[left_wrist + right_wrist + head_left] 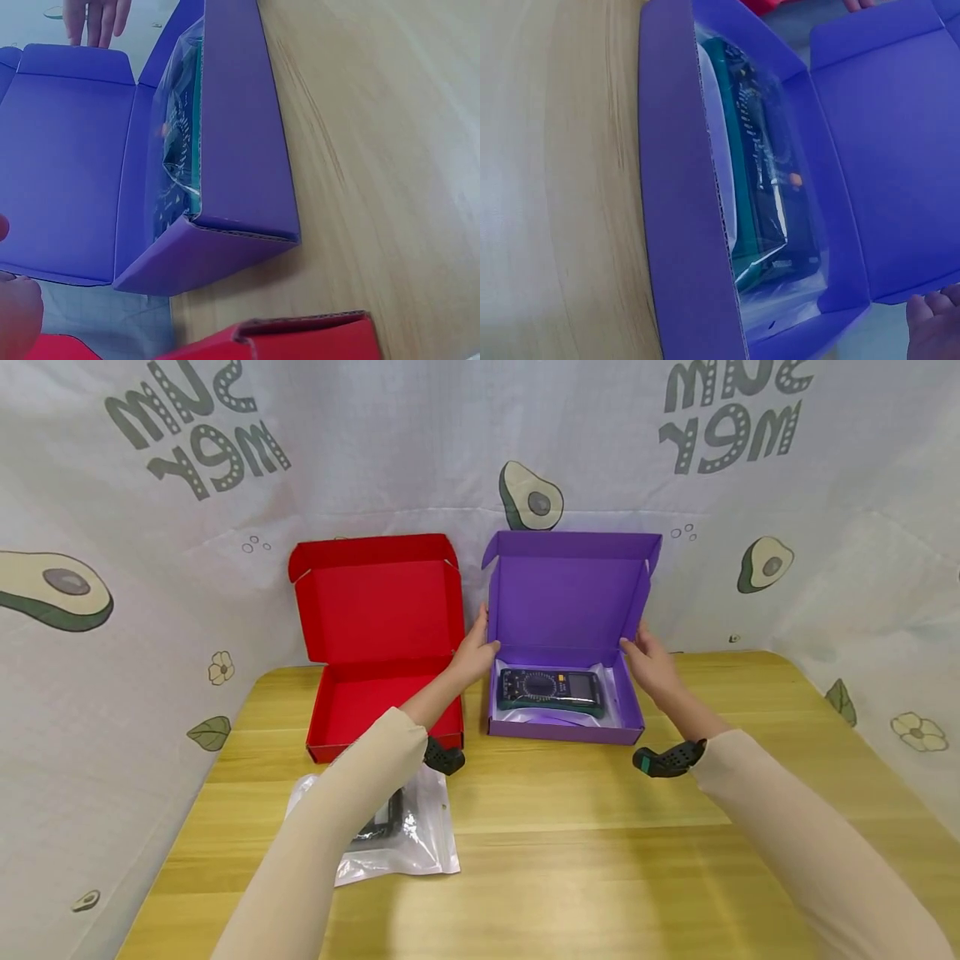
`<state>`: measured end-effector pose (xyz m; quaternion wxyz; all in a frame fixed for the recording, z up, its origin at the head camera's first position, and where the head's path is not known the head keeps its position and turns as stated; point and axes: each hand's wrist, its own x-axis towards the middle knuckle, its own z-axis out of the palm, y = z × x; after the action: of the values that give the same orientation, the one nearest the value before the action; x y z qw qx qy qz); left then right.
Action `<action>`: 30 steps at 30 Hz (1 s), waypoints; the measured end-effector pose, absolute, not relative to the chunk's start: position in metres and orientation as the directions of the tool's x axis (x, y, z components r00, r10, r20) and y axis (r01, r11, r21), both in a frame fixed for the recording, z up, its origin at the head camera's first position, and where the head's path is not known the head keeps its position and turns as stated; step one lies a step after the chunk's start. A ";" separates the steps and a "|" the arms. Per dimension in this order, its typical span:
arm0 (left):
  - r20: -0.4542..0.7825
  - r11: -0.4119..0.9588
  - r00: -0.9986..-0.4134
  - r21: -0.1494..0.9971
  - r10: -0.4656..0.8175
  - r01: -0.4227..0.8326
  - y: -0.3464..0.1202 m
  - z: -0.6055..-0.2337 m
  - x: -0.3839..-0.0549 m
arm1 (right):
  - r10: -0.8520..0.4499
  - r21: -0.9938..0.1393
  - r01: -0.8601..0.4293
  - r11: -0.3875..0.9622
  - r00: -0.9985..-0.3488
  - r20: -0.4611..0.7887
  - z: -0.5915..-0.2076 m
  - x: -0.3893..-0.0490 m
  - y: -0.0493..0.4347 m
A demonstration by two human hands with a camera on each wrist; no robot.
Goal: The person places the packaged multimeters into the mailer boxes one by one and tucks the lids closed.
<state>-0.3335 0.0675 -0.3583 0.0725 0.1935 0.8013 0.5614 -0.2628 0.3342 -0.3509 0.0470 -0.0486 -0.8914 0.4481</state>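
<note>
A purple cardboard box (566, 737) stands with its lid (570, 602) raised. Inside lies a multimeter (551, 687) in clear plastic, dark-faced with a green edge, a round dial and an orange button. At the lid's left edge, my left hand (472, 652) has its thumb in front and its fingers partly hidden behind the edge. My right hand (652, 667) holds the right edge likewise, its thumb on the near side. The right wrist view shows its curled fingertips (934, 307) by the lid edge.
A red box (384, 610) stands raised-lidded at left, partly behind my left forearm. In front of it lies a clear plastic bag (427, 835) with a dark device inside, half covered by my sleeve. A printed cloth (390, 460) hangs behind the wooden table (540, 877).
</note>
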 end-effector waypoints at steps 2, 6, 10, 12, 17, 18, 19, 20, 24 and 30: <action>0.102 0.288 -0.914 0.930 0.393 0.228 0.067 -0.358 -0.332 | 0.110 -0.805 0.031 0.593 -0.993 0.043 -0.352 -0.262 0.334; 0.097 0.300 -0.913 0.926 0.396 0.229 0.067 -0.358 -0.329 | 0.068 -0.823 0.002 0.568 -0.997 0.045 -0.353 -0.259 0.331; 0.094 0.328 -0.909 0.913 0.406 0.241 0.066 -0.360 -0.328 | 0.044 -0.837 -0.002 0.547 -0.999 0.032 -0.354 -0.256 0.329; 0.095 0.342 -0.908 0.906 0.407 0.248 0.066 -0.361 -0.327 | 0.038 -0.843 -0.010 0.538 -0.999 0.037 -0.355 -0.255 0.329; 0.089 0.352 -0.917 0.906 0.388 0.237 0.065 -0.362 -0.325 | 0.044 -0.854 -0.036 0.518 -0.997 0.068 -0.358 -0.254 0.330; 0.084 0.345 -0.921 0.911 0.381 0.226 0.065 -0.362 -0.325 | 0.049 -0.857 -0.037 0.515 -0.996 0.072 -0.359 -0.253 0.330; 0.080 0.338 -0.925 0.916 0.372 0.215 0.064 -0.361 -0.324 | 0.046 -0.865 -0.046 0.499 -0.996 0.079 -0.359 -0.253 0.331; 0.074 0.321 -0.928 0.925 0.365 0.200 0.064 -0.361 -0.324 | 0.044 -0.875 -0.050 0.482 -0.996 0.081 -0.360 -0.254 0.332; 0.065 0.239 -0.928 0.957 0.368 0.162 0.062 -0.359 -0.324 | 0.068 -0.960 -0.001 0.278 -0.997 0.021 -0.360 -0.255 0.336; 0.081 0.110 -0.913 0.985 0.399 0.136 0.060 -0.358 -0.324 | 0.046 -0.991 0.096 -0.088 -0.994 -0.100 -0.356 -0.252 0.348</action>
<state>-0.3244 0.0596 -0.3576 0.1025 0.1812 0.7378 0.6421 -0.2516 0.3479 -0.3560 -0.0170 -0.0527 -0.6751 0.7356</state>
